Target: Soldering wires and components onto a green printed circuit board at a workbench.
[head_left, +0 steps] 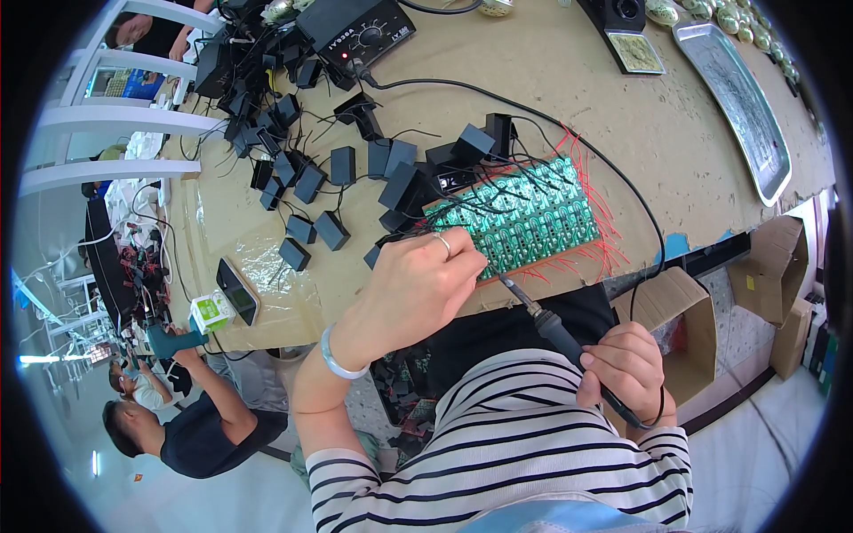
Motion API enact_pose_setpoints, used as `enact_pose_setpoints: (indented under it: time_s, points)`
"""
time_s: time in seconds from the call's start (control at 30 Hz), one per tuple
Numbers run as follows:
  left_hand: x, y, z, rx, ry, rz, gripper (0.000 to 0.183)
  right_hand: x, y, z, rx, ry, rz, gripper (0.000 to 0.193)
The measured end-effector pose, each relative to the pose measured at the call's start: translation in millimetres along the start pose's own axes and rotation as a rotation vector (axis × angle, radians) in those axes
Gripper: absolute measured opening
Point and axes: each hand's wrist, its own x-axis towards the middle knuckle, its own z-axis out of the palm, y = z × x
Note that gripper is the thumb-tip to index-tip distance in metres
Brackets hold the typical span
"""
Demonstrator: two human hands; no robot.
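A panel of green circuit boards [538,213] lies near the table's front edge, with red wires sticking out round it and black wires across its top. My left hand [426,280] is closed in a pinch at the panel's near left corner; what its fingertips hold is hidden. In my right hand [622,369] is a soldering iron [555,329], gripped by its handle. The iron's tip points up and left, close to the panel's near edge and my left fingertips. Several black box-shaped parts [404,185] with black wires sit against the panel's left end.
More black boxes [308,182] are heaped to the left. A black soldering station [360,35] stands at the back, its cable [533,111] curving round the panel. A metal tray [737,111] lies right. A phone [238,291] rests left, a cardboard box [671,324] below. Co-workers [200,426] sit left.
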Motion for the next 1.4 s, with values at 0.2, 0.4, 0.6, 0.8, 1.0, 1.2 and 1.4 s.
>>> enact_pose_setpoints:
  time_s: [0.2, 0.4, 0.6, 0.8, 1.0, 1.2, 1.4]
  points:
    - [4.0, 6.5, -0.9, 0.106, -0.06, 0.036, 0.011, 1.4, 0.9, 3.6, -0.097, -0.024, -0.203, 0.006]
    - [3.1, 6.9, 0.0, 0.179, -0.097, 0.038, 0.013, -1.1, 1.4, 1.4, -0.096, -0.007, -0.258, 0.01]
    - [1.5, 8.8, 0.8, 0.159, -0.083, 0.021, 0.013, -9.8, -8.0, -9.4, -0.077, 0.162, -0.038, 0.017]
    - [3.6, 9.1, 1.6, 0.157, -0.086, 0.004, 0.012, -11.4, -7.2, -10.5, -0.144, 0.169, 0.012, 0.017]
    - [-0.8, 16.9, -10.5, 0.18, 0.002, -0.001, 0.022, -4.2, -13.5, -14.1, -0.12, 0.141, 0.065, 0.013]
    - [-41.1, -19.8, -28.7, 0.195, 0.7, -0.59, 0.023, -17.8, -15.5, -11.1, -0.172, 0.161, 0.171, 0.016]
    - [-108.2, -152.2, -23.1, 0.364, 0.849, -0.747, 0.029, -5.8, -12.8, -7.2, -0.095, 0.122, 0.146, 0.015]
